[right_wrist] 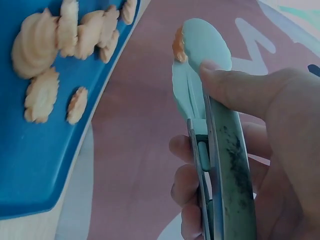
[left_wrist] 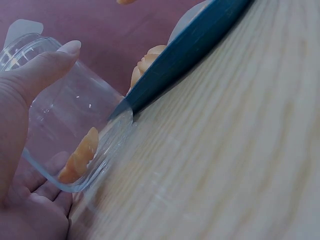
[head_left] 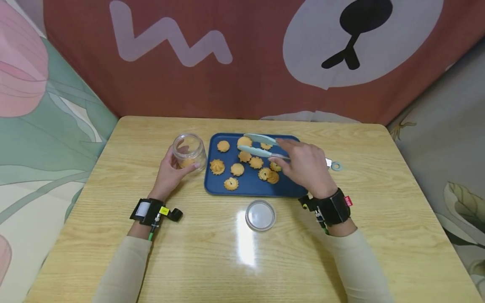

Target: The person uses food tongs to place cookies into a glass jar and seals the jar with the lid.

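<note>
On the left of the tray, my left hand [head_left: 169, 172] grips a clear open jar [head_left: 195, 148], thumb along its near side. One cookie [left_wrist: 80, 157] lies at the bottom of the jar. My right hand [head_left: 308, 166] holds food tongs [head_left: 261, 151] with pale mint tips and metal arms, above the blue tray [head_left: 210, 191]. A round cookie [head_left: 244, 142] shows between the tong tips in the head view. In the right wrist view, a cookie's brown edge [right_wrist: 178, 46] sticks out between the tips.
Several cookies of different shapes, among them a swirled one [head_left: 217, 166], are spread over the tray. A round lid [head_left: 260, 215] lies on the wooden table [head_left: 204, 252] in front of the tray. A printed cloth [head_left: 170, 88] hangs behind the table.
</note>
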`<state>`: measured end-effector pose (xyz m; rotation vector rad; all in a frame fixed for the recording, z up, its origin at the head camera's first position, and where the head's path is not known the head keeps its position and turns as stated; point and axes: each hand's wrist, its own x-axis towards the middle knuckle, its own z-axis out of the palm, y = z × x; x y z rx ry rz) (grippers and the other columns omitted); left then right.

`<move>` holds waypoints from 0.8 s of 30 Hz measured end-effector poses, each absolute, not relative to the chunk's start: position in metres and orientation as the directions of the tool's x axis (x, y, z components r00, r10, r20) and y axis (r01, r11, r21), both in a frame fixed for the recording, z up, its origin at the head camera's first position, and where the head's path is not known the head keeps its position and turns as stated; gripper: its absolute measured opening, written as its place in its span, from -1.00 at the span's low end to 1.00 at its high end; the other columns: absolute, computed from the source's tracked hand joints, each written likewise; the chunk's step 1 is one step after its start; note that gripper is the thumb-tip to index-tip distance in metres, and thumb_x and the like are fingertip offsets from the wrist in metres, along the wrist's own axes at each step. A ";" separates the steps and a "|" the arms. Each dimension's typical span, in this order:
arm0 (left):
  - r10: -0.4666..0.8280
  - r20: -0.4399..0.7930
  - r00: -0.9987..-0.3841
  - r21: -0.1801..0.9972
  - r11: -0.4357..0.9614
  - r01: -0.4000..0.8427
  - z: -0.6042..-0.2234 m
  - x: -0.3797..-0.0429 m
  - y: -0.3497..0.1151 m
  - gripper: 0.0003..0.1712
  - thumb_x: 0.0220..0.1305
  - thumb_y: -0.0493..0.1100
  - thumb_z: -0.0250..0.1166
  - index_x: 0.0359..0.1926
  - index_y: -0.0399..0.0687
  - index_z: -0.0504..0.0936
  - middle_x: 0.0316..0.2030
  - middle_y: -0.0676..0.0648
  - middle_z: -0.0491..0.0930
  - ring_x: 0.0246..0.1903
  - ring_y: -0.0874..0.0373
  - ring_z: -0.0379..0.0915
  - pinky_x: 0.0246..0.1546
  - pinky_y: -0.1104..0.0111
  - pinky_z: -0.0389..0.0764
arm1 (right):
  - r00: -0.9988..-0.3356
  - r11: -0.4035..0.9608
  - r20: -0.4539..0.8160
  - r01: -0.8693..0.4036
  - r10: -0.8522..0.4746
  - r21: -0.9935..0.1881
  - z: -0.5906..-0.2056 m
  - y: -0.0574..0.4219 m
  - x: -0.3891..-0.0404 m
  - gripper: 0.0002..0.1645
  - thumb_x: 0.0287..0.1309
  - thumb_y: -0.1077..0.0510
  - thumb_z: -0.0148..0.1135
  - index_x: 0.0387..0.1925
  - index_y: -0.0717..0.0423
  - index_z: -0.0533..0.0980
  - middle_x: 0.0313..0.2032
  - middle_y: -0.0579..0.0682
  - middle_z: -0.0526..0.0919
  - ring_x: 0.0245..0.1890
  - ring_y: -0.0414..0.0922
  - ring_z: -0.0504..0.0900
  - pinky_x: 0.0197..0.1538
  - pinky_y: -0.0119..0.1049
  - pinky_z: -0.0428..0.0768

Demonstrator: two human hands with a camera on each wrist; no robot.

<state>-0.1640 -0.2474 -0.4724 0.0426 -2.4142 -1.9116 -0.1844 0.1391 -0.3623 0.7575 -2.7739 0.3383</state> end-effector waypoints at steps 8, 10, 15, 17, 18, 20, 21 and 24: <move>-0.060 0.019 -0.998 0.969 0.246 0.004 -0.475 -0.162 -0.247 0.09 0.25 -0.09 0.56 0.65 0.20 0.12 0.53 -0.16 0.36 0.61 -0.04 0.15 0.71 0.02 0.03 | -0.818 0.816 0.312 -0.550 -0.484 -0.178 -0.360 0.122 -0.182 -0.29 0.29 -0.23 0.43 0.33 0.06 0.60 0.06 0.15 0.81 -0.44 0.05 0.73 -0.60 -0.20 0.52; -0.061 0.019 -0.998 0.970 0.244 0.004 -0.475 -0.162 -0.246 0.09 0.25 -0.09 0.56 0.65 0.22 0.13 0.53 -0.15 0.36 0.61 -0.03 0.15 0.71 0.02 0.03 | -0.814 0.812 0.311 -0.557 -0.491 -0.174 -0.357 0.118 -0.181 -0.28 0.30 -0.24 0.42 0.34 0.05 0.59 0.09 0.14 0.80 -0.35 0.07 0.77 -0.56 -0.17 0.58; -0.060 0.032 -0.998 0.973 0.231 0.017 -0.475 -0.164 -0.247 0.08 0.25 -0.09 0.57 0.64 0.20 0.14 0.52 -0.15 0.37 0.59 -0.02 0.18 0.71 0.03 0.04 | -0.801 0.805 0.308 -0.574 -0.514 -0.149 -0.352 0.106 -0.181 -0.27 0.31 -0.27 0.39 0.35 0.04 0.58 0.13 0.12 0.78 -0.26 0.08 0.81 -0.46 -0.13 0.67; -0.062 0.039 -0.997 0.971 0.237 0.023 -0.474 -0.164 -0.248 0.08 0.24 -0.09 0.57 0.64 0.17 0.14 0.52 -0.16 0.38 0.58 -0.03 0.19 0.71 0.04 0.04 | -0.794 0.800 0.307 -0.583 -0.524 -0.143 -0.350 0.100 -0.181 -0.27 0.32 -0.28 0.38 0.35 0.04 0.58 0.13 0.12 0.78 -0.24 0.08 0.82 -0.38 -0.10 0.73; -0.062 0.041 -0.997 0.970 0.241 0.025 -0.474 -0.164 -0.249 0.08 0.24 -0.09 0.57 0.65 0.17 0.14 0.51 -0.16 0.38 0.58 -0.03 0.20 0.71 0.04 0.04 | -0.788 0.794 0.310 -0.591 -0.532 -0.139 -0.350 0.096 -0.181 -0.27 0.33 -0.28 0.36 0.35 0.04 0.59 0.13 0.11 0.78 -0.24 0.07 0.82 -0.35 -0.10 0.74; -0.064 0.047 -0.997 0.970 0.243 0.030 -0.473 -0.164 -0.249 0.08 0.24 -0.10 0.57 0.64 0.17 0.15 0.51 -0.17 0.39 0.58 -0.04 0.21 0.71 0.04 0.03 | -0.774 0.784 0.317 -0.608 -0.548 -0.130 -0.349 0.089 -0.181 -0.28 0.35 -0.28 0.35 0.35 0.04 0.58 0.13 0.11 0.78 -0.23 0.07 0.83 -0.33 -0.10 0.76; -0.065 0.047 -0.997 0.970 0.243 0.030 -0.473 -0.164 -0.248 0.08 0.24 -0.11 0.57 0.64 0.17 0.15 0.51 -0.17 0.39 0.57 -0.04 0.21 0.71 0.03 0.04 | -0.766 0.777 0.323 -0.616 -0.555 -0.126 -0.349 0.085 -0.181 -0.28 0.35 -0.28 0.34 0.35 0.05 0.58 0.14 0.11 0.78 -0.22 0.07 0.83 -0.33 -0.11 0.76; -0.062 0.046 -0.997 0.972 0.234 0.030 -0.473 -0.164 -0.247 0.08 0.25 -0.12 0.56 0.65 0.17 0.14 0.51 -0.19 0.38 0.58 -0.06 0.21 0.71 0.02 0.03 | -0.741 0.756 0.343 -0.643 -0.577 -0.118 -0.348 0.074 -0.182 -0.29 0.36 -0.28 0.34 0.35 0.04 0.58 0.14 0.09 0.78 -0.22 0.04 0.84 -0.37 -0.16 0.73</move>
